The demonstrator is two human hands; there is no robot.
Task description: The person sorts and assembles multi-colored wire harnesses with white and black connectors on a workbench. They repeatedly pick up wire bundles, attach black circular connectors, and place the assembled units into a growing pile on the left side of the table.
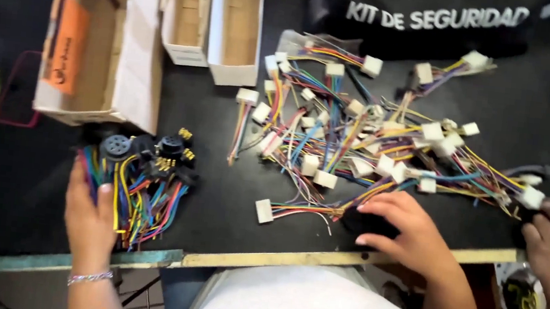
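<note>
Under the left hand [88,213], lying flat and open, sits the wire bundle with black round connectors [143,178], while the right hand [410,233] curls over a black piece [360,221] (gripped or not, can't tell) beside the tangled white-plug harnesses [358,139], so it looks mid-sort, and freeing one needs a careful pinch.

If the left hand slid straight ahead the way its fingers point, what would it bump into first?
The left hand already rests on the bundle of coloured wires. Going straight on, it would probably meet the round black connectors at the bundle's far end, and beyond them the open cardboard box.
</note>
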